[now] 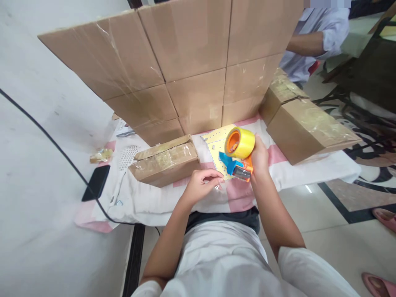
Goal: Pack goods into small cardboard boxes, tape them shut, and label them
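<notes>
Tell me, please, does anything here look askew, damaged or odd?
The packing tape across the small box beside the left hand looks wrinkled, where flat tape would be neater. Nothing looks spilled.

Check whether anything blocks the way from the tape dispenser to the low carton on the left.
Only the left hand partly does, at the near side of the gap. Otherwise nothing visible rises between the tape dispenser in the right hand and the low carton.
</notes>
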Motion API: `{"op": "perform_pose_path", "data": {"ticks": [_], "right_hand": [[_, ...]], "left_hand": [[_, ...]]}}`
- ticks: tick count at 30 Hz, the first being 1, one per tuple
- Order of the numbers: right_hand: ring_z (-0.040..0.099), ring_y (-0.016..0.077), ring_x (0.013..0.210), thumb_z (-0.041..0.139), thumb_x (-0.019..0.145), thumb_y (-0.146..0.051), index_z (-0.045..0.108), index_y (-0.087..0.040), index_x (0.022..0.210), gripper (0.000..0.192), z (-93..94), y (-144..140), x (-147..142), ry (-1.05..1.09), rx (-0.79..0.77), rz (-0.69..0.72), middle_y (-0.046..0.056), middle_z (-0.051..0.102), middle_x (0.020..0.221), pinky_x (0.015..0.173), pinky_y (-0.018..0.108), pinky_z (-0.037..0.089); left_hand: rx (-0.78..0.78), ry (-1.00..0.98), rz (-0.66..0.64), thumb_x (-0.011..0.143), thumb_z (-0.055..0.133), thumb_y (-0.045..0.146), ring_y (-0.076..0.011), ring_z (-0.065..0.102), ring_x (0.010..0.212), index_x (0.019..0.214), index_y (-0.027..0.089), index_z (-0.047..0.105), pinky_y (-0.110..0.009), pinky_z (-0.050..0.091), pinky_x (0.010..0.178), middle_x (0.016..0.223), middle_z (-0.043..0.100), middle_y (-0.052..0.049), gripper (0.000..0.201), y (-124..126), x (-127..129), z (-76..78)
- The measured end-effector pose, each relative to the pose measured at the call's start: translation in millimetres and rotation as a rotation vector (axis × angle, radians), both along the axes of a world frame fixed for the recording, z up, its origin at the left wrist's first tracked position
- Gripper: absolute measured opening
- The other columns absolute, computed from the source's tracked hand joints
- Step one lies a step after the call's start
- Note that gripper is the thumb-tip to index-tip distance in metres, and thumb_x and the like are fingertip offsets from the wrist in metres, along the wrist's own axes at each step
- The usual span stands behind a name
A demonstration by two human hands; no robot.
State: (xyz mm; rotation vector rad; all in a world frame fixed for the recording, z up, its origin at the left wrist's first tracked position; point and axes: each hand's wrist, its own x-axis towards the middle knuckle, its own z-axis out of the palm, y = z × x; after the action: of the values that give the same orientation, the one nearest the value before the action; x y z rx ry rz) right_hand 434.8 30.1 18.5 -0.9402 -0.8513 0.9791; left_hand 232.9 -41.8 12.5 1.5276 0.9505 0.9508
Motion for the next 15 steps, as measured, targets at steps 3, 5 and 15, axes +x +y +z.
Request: {"op": "perform_pose_path", "data": {"ticks": [3,5,15], "right_hand": [[0.07,0.0221,0.073,0.063,0.087,-0.07,0.061,-0.025,0.085,0.045,-19.6,17.9,24.2,-0.028,-0.086,-0.102,0.0,0.068,0.076,0.068,0.037,0.06],[0.068,0.022,0.072,0.064,0.086,-0.068,0.061,-0.024,0.083,0.044,-32.0,29.8,39.4,-0.121,-0.168,-0.072,0.001,0.067,0.074,0.068,0.037,0.059],[0.067,0.0281,0.082,0.061,0.09,-0.048,0.069,-0.02,0.081,0.031,15.5,12.3,62.6,-0.982,-0.265,-0.38,0.01,0.071,0.078,0.081,0.043,0.05]], "left_hand": [[-0.059,-0.088,0.129,0.081,0.082,0.043,-0.0175,0.073,0.059,0.093,0.018,0.078,-0.028,0.06,0.062,0.081,0.079,-0.007,0.028,-10.1,-12.7,12.6],[-0.059,-0.121,0.254,0.078,0.084,0.042,-0.0169,0.073,0.061,0.096,0.017,0.078,-0.027,0.061,0.06,0.081,0.079,-0.006,0.031,-10.9,-24.0,21.7],[0.071,-0.2,0.657,0.074,0.089,0.038,-0.0148,0.072,0.062,0.101,0.017,0.078,-0.025,0.062,0.061,0.077,0.078,-0.004,0.036,0.4,-61.5,41.0]]}}
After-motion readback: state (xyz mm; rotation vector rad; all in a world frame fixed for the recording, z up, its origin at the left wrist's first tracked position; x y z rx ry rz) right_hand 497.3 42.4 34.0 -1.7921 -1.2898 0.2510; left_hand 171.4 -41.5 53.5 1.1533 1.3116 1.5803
